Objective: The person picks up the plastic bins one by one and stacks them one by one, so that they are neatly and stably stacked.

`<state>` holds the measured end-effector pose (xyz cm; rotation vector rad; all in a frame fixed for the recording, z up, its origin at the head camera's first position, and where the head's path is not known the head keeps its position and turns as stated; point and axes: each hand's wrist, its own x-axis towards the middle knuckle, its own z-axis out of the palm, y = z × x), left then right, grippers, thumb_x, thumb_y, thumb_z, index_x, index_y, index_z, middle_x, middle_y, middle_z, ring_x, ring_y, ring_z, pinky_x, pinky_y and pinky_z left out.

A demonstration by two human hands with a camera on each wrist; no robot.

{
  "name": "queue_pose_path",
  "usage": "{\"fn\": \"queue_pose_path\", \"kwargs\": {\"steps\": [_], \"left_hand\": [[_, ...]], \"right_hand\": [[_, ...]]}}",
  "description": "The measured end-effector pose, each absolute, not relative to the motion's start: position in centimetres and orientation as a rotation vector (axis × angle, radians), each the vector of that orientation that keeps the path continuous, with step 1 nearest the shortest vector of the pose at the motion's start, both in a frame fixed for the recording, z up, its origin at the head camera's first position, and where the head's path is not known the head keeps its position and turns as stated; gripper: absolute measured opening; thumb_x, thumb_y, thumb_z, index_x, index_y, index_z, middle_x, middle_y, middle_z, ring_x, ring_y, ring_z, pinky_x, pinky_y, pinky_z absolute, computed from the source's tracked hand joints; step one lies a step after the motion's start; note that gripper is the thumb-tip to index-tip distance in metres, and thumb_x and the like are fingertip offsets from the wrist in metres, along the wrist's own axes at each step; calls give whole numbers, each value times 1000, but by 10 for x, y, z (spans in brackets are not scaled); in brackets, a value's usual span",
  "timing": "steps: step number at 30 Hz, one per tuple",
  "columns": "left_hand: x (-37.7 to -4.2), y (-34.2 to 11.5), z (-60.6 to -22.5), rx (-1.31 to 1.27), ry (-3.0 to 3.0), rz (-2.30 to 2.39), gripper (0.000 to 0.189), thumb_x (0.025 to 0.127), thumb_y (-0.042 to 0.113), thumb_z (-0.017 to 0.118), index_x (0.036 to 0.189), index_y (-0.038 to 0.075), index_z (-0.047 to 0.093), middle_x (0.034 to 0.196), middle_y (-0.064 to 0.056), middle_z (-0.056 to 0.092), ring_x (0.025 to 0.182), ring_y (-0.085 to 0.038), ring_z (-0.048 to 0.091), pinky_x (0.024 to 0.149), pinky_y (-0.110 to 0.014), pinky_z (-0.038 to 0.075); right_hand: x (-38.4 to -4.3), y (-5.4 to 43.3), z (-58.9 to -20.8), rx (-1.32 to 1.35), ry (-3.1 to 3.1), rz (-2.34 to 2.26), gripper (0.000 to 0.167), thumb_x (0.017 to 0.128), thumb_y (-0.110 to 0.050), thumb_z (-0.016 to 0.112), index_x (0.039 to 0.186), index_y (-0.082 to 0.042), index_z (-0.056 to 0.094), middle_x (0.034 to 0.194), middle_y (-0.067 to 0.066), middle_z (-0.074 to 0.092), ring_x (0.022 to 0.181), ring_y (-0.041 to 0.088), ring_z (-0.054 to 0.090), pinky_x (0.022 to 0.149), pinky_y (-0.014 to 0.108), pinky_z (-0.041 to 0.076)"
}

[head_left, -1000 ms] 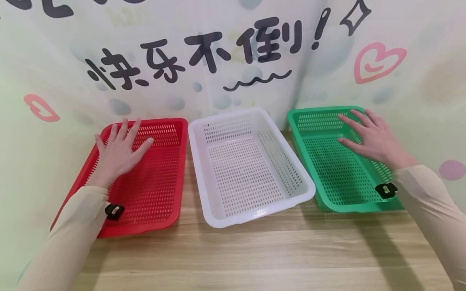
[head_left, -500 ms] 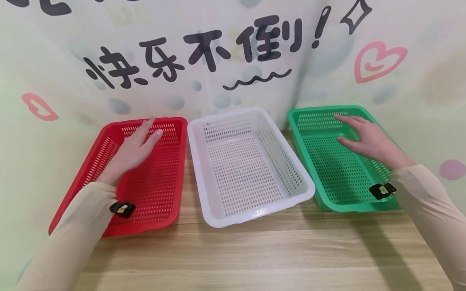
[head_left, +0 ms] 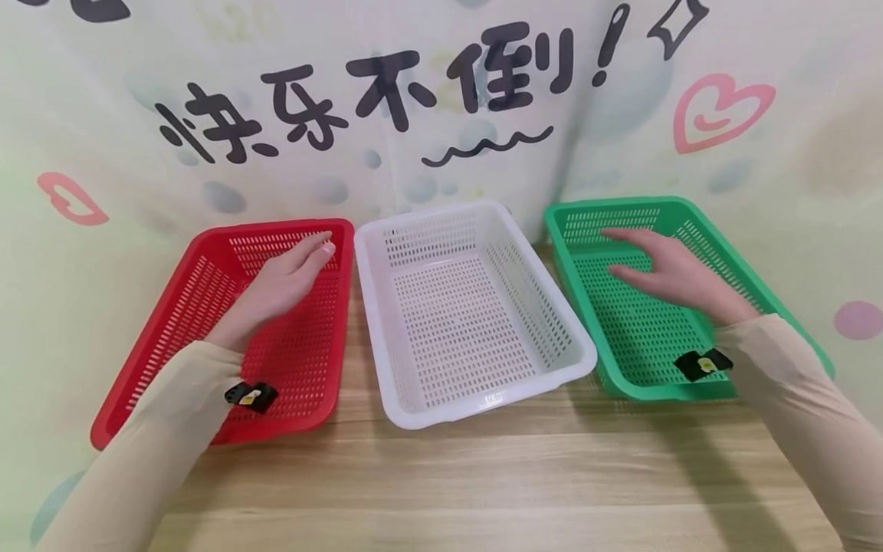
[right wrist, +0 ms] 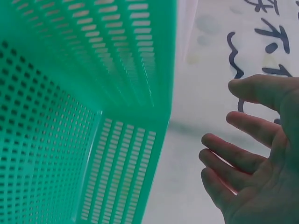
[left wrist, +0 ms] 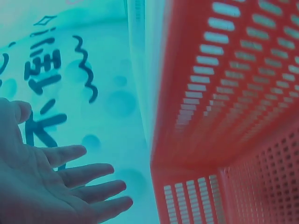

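My left hand hovers over the red plastic basket, turned on edge with its thumb toward the middle. In the left wrist view its fingers are spread and hold nothing. On the other side, my right hand hangs above the green plastic basket, thumb and fingers apart. The right wrist view shows those fingers loosely extended, also with nothing in them. Between the two stands a white plastic basket, with neither hand over it. All three baskets show bare slotted floors.
The baskets stand in a row on a light wood table. Right behind them hangs a pale wall cloth with black lettering and pink hearts. A black strap with a small device sits on each wrist.
My left hand has swung right and turned from palm-down with spread fingers to on edge. My right hand has shifted left over the green basket.
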<state>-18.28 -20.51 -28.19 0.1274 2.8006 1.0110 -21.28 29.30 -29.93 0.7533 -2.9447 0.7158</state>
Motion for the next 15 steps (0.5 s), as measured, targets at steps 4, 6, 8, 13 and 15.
{"fn": "queue_pose_path", "kwargs": {"steps": [4, 6, 8, 13, 15], "left_hand": [[-183, -195, -283, 100, 2741, 1063, 66, 101, 48, 35, 155, 13, 20, 154, -16, 27, 140, -37, 25, 108, -60, 25], [-183, -191, -284, 82, 2717, 1081, 66, 101, 48, 37, 155, 12, 21, 153, -16, 29, 139, -37, 26, 108, -60, 26], [-183, -186, -285, 70, 2695, 1089, 65, 101, 47, 37, 154, 11, 23, 152, -17, 31, 136, -37, 30, 106, -60, 29], [-181, -176, -289, 79, 2632, 1124, 65, 101, 48, 39, 152, 10, 27, 147, -17, 37, 126, -37, 45, 102, -55, 38], [-180, -174, -292, 96, 2617, 1123, 65, 101, 48, 40, 152, 9, 27, 146, -18, 38, 123, -37, 48, 101, -53, 40]], "right_hand": [[-211, 284, -300, 781, -2942, 739, 55, 92, -12, 66, 141, 0, 45, 141, 23, 45, 129, 42, 39, 100, 62, 35], [-210, 280, -300, 790, -2936, 751, 53, 92, -11, 65, 140, 1, 46, 140, 22, 46, 129, 41, 40, 101, 61, 35], [-209, 276, -299, 794, -2929, 766, 52, 92, -11, 65, 139, 1, 47, 139, 22, 48, 129, 40, 41, 101, 60, 35], [-208, 269, -298, 826, -2925, 788, 49, 93, -13, 65, 137, 1, 49, 137, 21, 50, 127, 39, 43, 100, 59, 36], [-208, 266, -298, 828, -2928, 803, 48, 93, -13, 65, 136, 1, 51, 136, 20, 51, 125, 38, 45, 99, 58, 38]]}}
